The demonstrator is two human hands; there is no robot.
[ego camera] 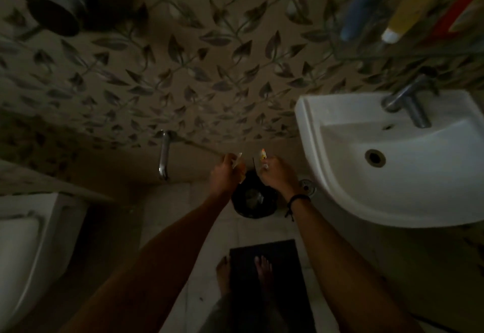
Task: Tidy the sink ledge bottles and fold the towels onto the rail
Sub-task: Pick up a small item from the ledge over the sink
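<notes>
Both my hands reach down over a black bin (255, 200) on the floor beside the wall. My left hand (226, 174) grips a small pale, crumpled item (237, 160) that is too dim to identify. My right hand (275, 173) pinches a small white and orange item (262, 154), perhaps a tube or wrapper. On a shelf at the top right lie a blue bottle (366, 5), a yellow bottle (416, 5) with a white cap and a red item (461, 5). No towels are in view.
A white sink (327, 175) with a metal tap (408, 102) hangs at the right. A toilet (28, 241) stands at the left. A chrome pipe (164, 157) juts from the leaf-patterned wall. My bare feet stand on a dark mat (264, 267).
</notes>
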